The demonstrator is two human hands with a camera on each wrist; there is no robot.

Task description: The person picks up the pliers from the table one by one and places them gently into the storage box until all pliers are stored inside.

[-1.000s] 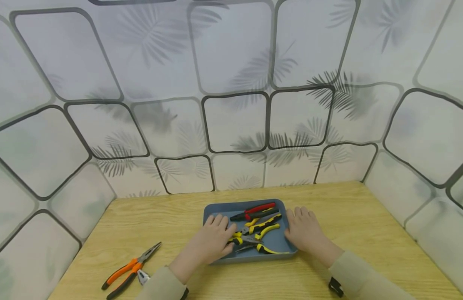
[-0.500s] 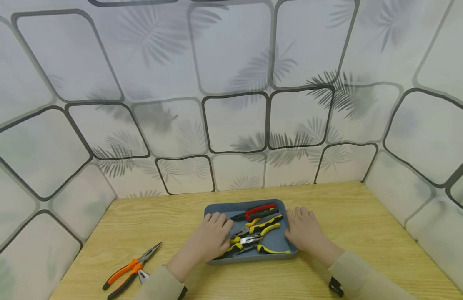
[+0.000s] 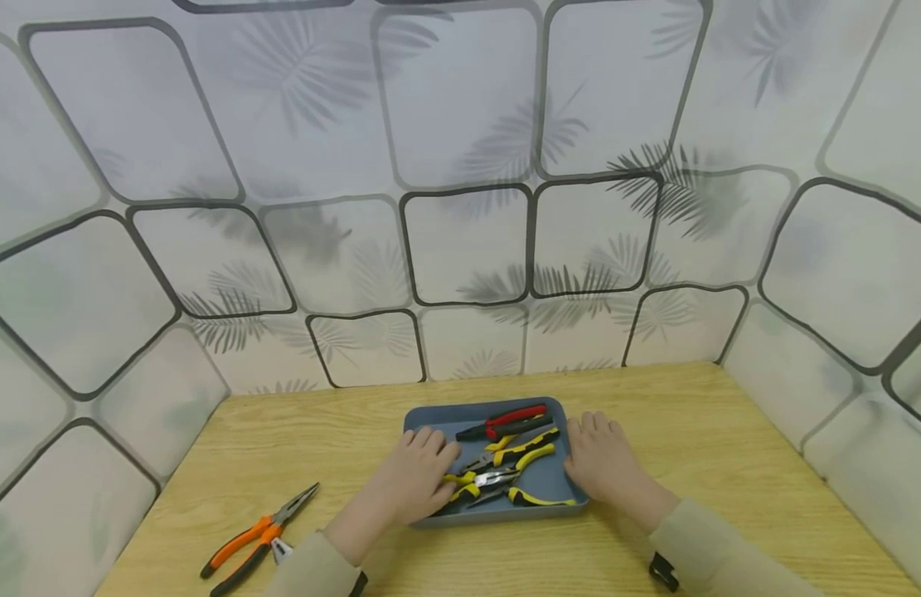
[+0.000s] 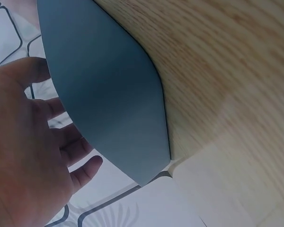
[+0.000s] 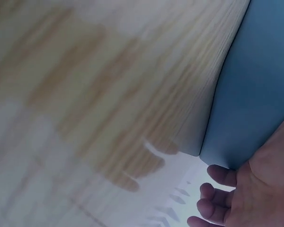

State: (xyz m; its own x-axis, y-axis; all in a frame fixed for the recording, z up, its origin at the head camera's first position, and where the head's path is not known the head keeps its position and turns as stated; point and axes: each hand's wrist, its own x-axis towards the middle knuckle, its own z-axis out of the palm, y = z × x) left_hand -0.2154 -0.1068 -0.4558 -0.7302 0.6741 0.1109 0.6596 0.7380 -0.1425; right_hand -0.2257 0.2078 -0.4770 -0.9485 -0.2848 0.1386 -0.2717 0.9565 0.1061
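Note:
My left hand [image 3: 417, 477] reaches over the left wall of a blue-grey tray [image 3: 568, 464], fingers bent loosely above its left end. In the left wrist view, the tray's outer wall [image 4: 104, 94] hides some fingertips, and nothing shows in the palm. Yellow-and-black long-nose pliers [image 3: 497, 478] lie partly beneath that hand. Beside the right wall rests my right hand [image 3: 605, 460], its loosely bent fingers [image 5: 213, 208] near the tray's corner in the right wrist view. Red-and-black pliers [image 3: 505, 421] lie at the tray's back, and other yellow-and-black pliers [image 3: 538, 497] lie near its front.
Orange-and-black long-nose pliers [image 3: 260, 535] lie on the wooden table [image 3: 341, 439] to the left. A silver tool head [image 3: 281, 550] shows beside them, partly covered by the left sleeve [image 3: 314, 568]. A patterned wall covering [image 3: 467, 249] encloses the table's back and sides.
My left hand has drawn slightly left, uncovering more of the yellow-and-black long-nose pliers, which have shifted within the tray. The right hand stays beside the tray.

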